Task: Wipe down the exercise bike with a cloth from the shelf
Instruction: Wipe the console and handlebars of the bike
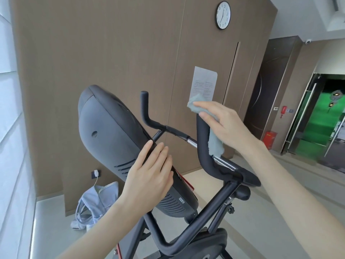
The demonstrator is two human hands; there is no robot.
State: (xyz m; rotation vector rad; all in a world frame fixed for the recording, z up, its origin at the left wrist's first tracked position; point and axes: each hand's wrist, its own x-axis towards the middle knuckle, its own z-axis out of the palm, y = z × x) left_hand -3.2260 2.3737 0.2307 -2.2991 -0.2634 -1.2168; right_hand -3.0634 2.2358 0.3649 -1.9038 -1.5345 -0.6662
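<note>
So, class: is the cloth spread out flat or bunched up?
Bunched up: the cloth is crumpled over the top of the handlebar, with one end hanging down beside it.

The wall clock (223,15) shows numerals 1 to 12 on its white face; the print on the paper sheet (205,83) below is too small to read
</note>
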